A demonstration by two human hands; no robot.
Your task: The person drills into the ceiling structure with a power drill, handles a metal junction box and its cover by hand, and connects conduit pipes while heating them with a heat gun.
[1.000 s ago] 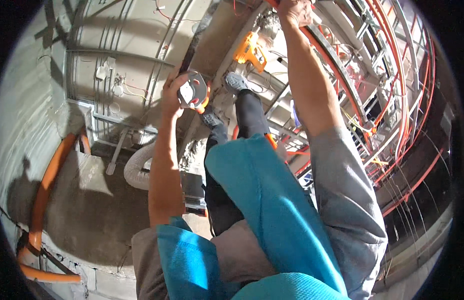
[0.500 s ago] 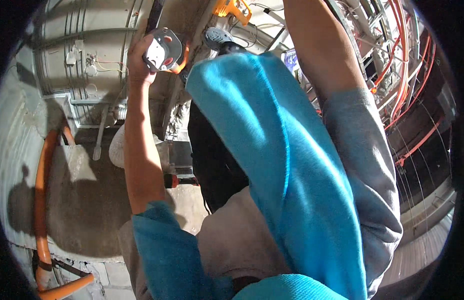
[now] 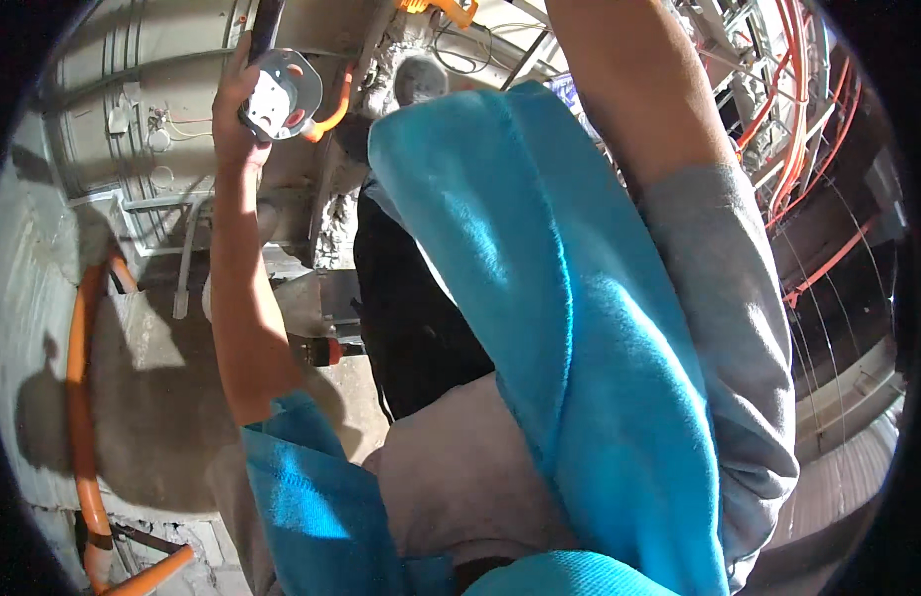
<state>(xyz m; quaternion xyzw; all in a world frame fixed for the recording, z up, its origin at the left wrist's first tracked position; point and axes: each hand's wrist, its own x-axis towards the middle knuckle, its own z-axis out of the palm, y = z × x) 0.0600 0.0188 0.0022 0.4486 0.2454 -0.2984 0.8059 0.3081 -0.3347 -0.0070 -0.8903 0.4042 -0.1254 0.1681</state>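
My left hand [image 3: 234, 114], on a raised, outstretched arm, is closed round the edge of a grey electrical box [image 3: 300, 91]. The box is round-sided with a lit pale inside and several holes. From its right side curves a short orange conduit [image 3: 335, 117], apparently joined to it. Just above the hand a dark bar [image 3: 268, 20] runs up out of the picture; whether hand or box touches it I cannot tell. My right forearm [image 3: 634, 84] reaches up past the top edge, so the right hand is out of view.
An orange tool-like object [image 3: 443, 9] shows at the top. Orange cables [image 3: 796, 119] and metal framing are on the right. An orange conduit [image 3: 80, 387] runs along the left wall. A red and black tool [image 3: 326, 351] lies beneath my left arm. Thin wires [image 3: 187, 127] hang at upper left.
My left hand and the box have shifted left and a little upward in the picture. The surroundings also shift somewhat as the view moves. My right arm stays raised.
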